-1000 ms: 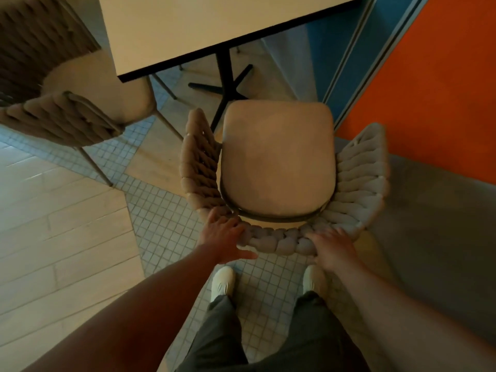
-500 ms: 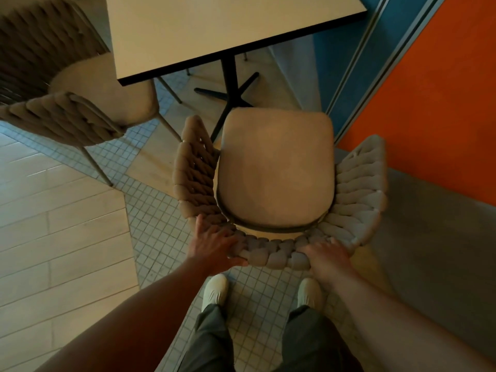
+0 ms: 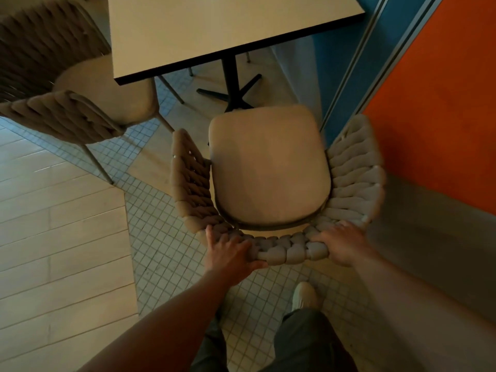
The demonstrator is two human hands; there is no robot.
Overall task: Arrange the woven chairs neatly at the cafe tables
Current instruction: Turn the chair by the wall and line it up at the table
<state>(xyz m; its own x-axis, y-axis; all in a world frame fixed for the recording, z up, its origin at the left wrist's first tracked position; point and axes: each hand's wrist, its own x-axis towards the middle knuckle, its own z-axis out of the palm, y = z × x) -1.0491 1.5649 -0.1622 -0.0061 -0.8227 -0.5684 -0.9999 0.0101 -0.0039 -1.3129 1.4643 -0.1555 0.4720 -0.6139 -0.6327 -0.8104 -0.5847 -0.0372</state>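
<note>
Now both hands clamp the woven chair (image 3: 271, 181) by its padded back rim, left hand (image 3: 230, 253) and right hand (image 3: 342, 244) with fingers curled shut over the braid; it faces the bench (image 3: 214, 30), not yet tucked under. Looks light, soft weave on stiff frame, so grip the rim

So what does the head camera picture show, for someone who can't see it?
Both hands, left hand and right hand, grip the back of a woven chair facing a cafe table. A second woven chair sits at the left, by an orange wall.
</note>
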